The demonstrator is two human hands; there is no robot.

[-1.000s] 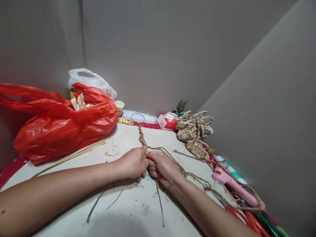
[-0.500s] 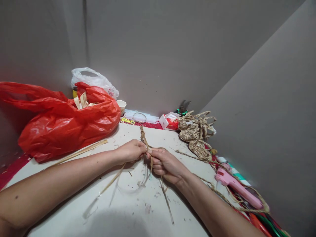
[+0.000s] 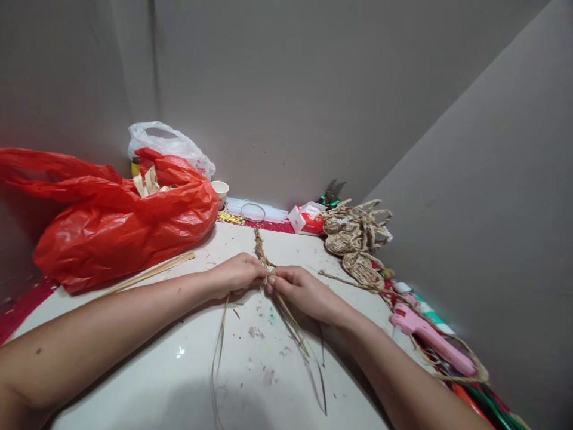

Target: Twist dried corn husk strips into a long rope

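Two hands (image 3: pixel 268 280) pinching rough twisted straw braid (image 3: pixel 259 246), loose flat strands (image 3: pixel 295 328)

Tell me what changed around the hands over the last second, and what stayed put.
The loose straw strands swung: they now hang straight toward the viewer beneath both hands, no longer looped. The left hand and right hand still pinch the braided rope where they meet. The red bag and pink glue gun lie unmoved.

A craft corner: glue gun (image 3: pixel 430 336), woven straw pieces (image 3: pixel 353 242) and pliers (image 3: pixel 330 194) crowd a littered worktable (image 3: pixel 179 370).
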